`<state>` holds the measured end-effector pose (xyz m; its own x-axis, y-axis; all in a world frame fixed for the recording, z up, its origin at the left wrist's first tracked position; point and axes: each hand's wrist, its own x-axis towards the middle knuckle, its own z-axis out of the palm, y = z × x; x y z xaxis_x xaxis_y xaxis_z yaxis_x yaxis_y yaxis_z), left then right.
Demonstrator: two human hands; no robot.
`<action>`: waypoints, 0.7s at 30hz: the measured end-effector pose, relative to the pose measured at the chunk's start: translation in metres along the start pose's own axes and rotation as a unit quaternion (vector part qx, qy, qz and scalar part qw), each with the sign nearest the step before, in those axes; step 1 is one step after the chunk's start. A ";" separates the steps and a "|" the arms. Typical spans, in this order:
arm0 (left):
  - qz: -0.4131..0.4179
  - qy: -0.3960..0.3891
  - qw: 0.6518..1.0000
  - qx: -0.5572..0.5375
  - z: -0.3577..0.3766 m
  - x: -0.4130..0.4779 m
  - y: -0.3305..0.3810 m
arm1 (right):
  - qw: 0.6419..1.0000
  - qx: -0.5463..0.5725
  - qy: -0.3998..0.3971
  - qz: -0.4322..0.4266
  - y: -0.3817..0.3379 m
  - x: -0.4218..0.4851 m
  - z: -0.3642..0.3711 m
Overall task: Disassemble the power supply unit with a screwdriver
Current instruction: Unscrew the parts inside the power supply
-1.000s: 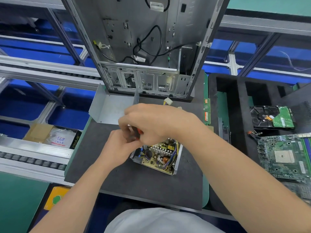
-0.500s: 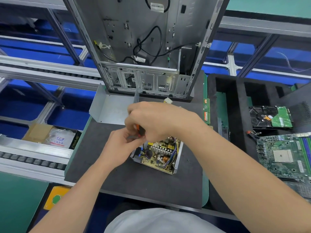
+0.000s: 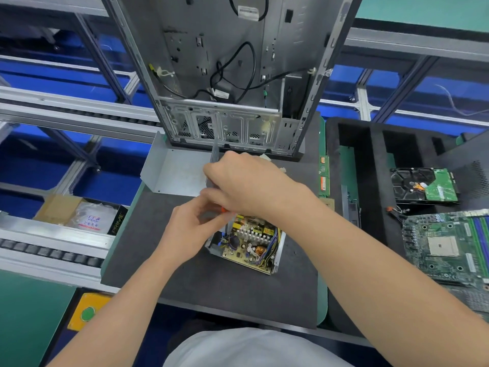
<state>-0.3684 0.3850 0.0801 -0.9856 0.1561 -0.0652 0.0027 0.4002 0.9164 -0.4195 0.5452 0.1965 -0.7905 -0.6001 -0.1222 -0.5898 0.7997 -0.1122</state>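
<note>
Right hand is gripping the screwdriver (only an orange bit showing) over the power supply, which is sitting open on the tabletop. Left hand is curling at its corner; can't tell if it's holding anything.

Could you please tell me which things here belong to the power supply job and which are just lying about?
Job: power supply unit, screwdriver, metal cover, left hand, right hand.
Lying about: computer case, hard drive, motherboard, memory module.

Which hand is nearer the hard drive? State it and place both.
Right. The right hand, gripping the screwdriver at the power supply unit, lies left of the hard drive; the left hand is farther left.
</note>
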 end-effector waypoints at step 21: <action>-0.013 -0.001 1.000 0.012 0.004 0.003 -0.005 | 0.999 0.038 -0.001 0.015 0.002 0.000 0.004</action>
<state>-0.3705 0.3868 0.0736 -0.9850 0.1475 -0.0892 -0.0180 0.4263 0.9044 -0.4198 0.5471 0.1927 -0.8070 -0.5766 -0.1275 -0.5522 0.8133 -0.1834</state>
